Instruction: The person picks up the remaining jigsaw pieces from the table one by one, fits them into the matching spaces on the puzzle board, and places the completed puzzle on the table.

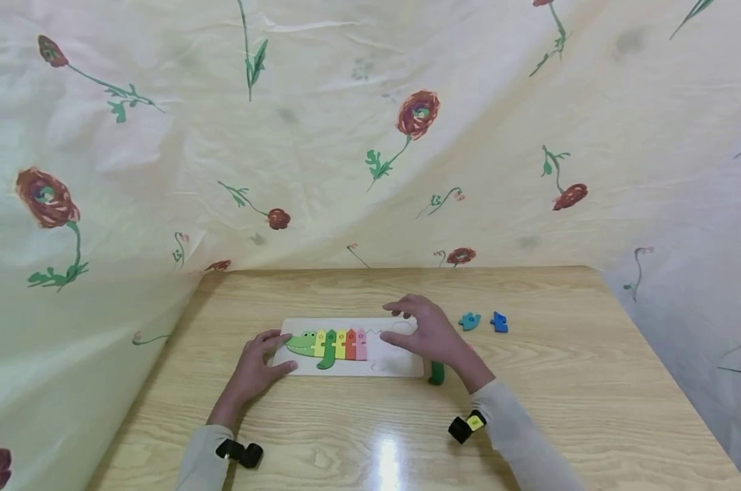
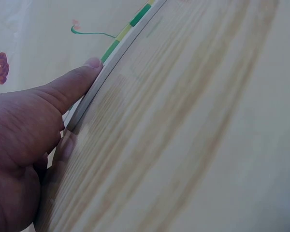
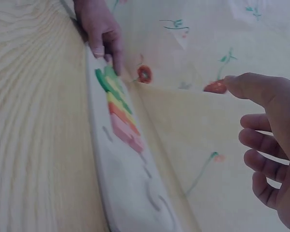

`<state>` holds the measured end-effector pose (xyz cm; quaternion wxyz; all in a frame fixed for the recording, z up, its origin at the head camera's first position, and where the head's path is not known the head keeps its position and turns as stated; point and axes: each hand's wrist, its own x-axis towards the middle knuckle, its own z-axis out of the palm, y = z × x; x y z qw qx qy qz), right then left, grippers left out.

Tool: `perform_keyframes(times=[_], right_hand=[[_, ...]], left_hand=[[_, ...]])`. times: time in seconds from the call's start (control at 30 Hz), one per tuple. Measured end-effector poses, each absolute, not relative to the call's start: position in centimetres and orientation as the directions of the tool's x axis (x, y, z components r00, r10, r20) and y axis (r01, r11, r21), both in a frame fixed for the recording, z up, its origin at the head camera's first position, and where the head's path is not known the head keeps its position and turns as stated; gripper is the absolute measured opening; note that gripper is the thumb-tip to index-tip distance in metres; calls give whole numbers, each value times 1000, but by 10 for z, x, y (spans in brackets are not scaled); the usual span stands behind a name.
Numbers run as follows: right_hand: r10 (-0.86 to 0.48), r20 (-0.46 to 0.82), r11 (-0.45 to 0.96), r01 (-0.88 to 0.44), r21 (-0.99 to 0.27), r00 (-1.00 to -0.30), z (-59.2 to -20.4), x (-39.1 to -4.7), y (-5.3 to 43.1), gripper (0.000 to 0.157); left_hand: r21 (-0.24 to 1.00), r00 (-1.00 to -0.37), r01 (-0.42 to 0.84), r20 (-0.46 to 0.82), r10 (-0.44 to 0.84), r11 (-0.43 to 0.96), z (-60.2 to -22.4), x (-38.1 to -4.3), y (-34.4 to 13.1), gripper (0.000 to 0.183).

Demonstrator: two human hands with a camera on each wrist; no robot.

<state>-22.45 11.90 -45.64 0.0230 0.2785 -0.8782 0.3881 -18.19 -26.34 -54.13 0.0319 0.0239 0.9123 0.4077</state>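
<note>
A white crocodile puzzle board [image 1: 395, 368] lies on the table. Fitted along its left half are a light green head piece [image 1: 301, 344] and several body pieces in yellow, green, red and pink [image 1: 361, 345]. Drawn outlines show on the bare right half. My left hand [image 1: 254, 365] holds the board's left end; in the left wrist view its thumb [image 2: 79, 79] lies along the board's edge. Over the right half hovers my right hand [image 1: 428, 334], thumb and fingers spread apart, holding nothing. Its loosely bent fingers [image 3: 263, 145] show in the right wrist view.
Beyond the right hand lie a teal piece [image 1: 469, 321] and a blue piece [image 1: 499, 322]. Close to the board's right end sits a dark green piece [image 1: 436, 373], partly hidden by the right hand. A flowered cloth [image 1: 321, 170] hangs behind the wooden table [image 1: 321, 416].
</note>
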Motion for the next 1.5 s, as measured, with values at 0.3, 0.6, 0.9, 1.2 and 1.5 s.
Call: perform_keyframes(times=[0.3, 0.6, 0.9, 1.2, 1.5], right_hand=[[-422, 318, 570, -521, -636, -849, -444, -219, 156, 51], [-385, 350, 594, -520, -614, -854, -449, -209, 198, 46], [-355, 315, 638, -475, -606, -880, -463, -203, 236, 49], [-315, 268, 678, -414, -608, -910, -483, -201, 255, 52], [-301, 166, 722, -338, -604, -939, -502, -198, 264, 57]], left_hand=[[736, -997, 21, -37, 71, 676, -540, -181, -264, 71], [734, -997, 12, -42, 63, 680, -541, -182, -263, 71], [732, -997, 30, -23, 69, 681, -542, -181, -263, 70], [735, -997, 28, -24, 67, 678, -542, -182, -263, 70], [741, -997, 25, -32, 73, 671, -542, -182, -264, 72]])
